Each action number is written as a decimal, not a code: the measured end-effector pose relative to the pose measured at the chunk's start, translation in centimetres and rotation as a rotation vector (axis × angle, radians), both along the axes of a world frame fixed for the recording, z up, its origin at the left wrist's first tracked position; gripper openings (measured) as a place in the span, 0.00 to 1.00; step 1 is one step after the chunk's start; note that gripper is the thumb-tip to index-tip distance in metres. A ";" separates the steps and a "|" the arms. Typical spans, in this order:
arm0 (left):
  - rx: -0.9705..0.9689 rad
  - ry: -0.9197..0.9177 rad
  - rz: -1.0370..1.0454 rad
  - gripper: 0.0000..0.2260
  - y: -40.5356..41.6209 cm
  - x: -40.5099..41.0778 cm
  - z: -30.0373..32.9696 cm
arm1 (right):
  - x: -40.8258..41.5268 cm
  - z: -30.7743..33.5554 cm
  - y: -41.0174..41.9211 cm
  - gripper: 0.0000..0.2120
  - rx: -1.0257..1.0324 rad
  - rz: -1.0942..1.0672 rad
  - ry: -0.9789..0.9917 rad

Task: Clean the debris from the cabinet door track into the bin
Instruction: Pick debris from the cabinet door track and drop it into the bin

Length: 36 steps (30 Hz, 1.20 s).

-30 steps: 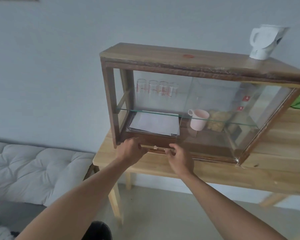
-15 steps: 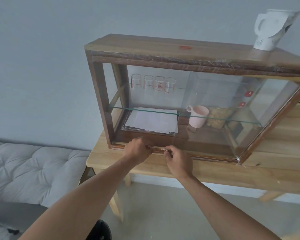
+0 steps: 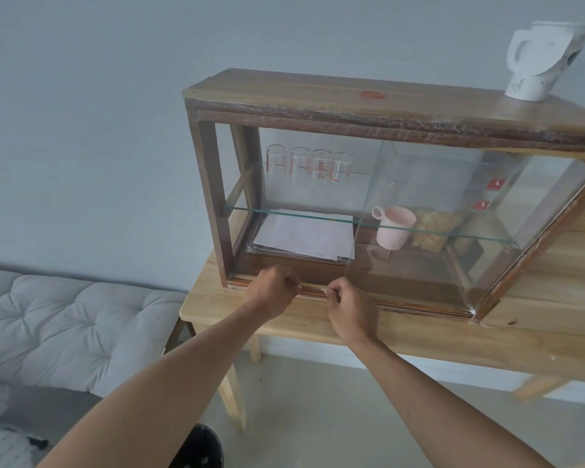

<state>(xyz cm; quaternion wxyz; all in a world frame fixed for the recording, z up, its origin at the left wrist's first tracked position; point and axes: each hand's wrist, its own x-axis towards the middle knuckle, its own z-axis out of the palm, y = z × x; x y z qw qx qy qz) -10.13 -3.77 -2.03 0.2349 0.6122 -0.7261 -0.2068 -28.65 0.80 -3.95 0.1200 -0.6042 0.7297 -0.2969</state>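
Note:
A wooden cabinet [image 3: 368,106] with glass sliding doors stands on a light wood table [image 3: 419,336]. Its door track [image 3: 406,305] runs along the bottom front edge. My left hand [image 3: 273,293] rests at the left part of the track, its fingers curled in a pinch on a small pale bit of debris [image 3: 298,286]. My right hand [image 3: 349,310] is just to the right of it, thumb and forefinger pinched on another pale bit [image 3: 324,291]. The rim of a black bin [image 3: 201,445] shows on the floor below, between my forearms.
Inside the cabinet are several glasses [image 3: 309,165], a stack of paper [image 3: 304,236], a pink mug [image 3: 395,228] and a jar of snacks [image 3: 433,229]. A white jug [image 3: 541,59] stands on top. A grey tufted cushion [image 3: 65,319] lies to the left.
My left hand has slid right along the track toward my right hand, and both hands have closed into pinches at the track. The view has shifted slightly.

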 end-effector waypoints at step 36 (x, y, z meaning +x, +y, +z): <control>-0.039 0.057 0.031 0.03 3.2 6.6 0.2 | 1.4 -1.3 0.9 0.06 0.029 -0.078 0.149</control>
